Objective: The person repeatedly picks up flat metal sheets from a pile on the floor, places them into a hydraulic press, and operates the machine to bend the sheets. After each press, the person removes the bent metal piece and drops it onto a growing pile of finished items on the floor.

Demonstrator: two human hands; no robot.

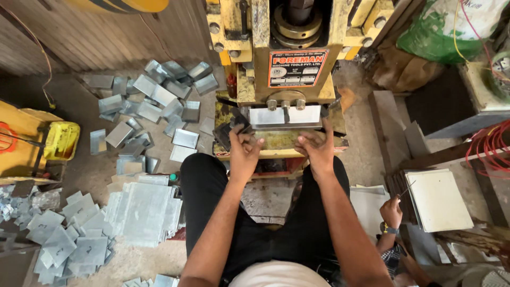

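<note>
One person sits facing a yellow press machine, and both of their bare hands reach to its bed. The left hand has its fingers curled and pinched at the front left edge of the single flat metal sheet lying under the press head; the right hand is likewise curled, its fingertips gripping the sheet's front right edge. The sheet sits level on the bed, just below three round bolt heads on the machine's front. To the left on the floor lie two loose heaps of cut metal pieces: one heap of bent pieces beside the machine, too many and too overlapped to count, and one heap of small flat pieces at the lower left corner. Between them rests one stack of larger flat sheets, just beside the person's left leg. One yellow container stands at the far left. At the lower right, one hand of another person holds a thin tool next to one pale square board. One green and white sack leans at the upper right.
</note>
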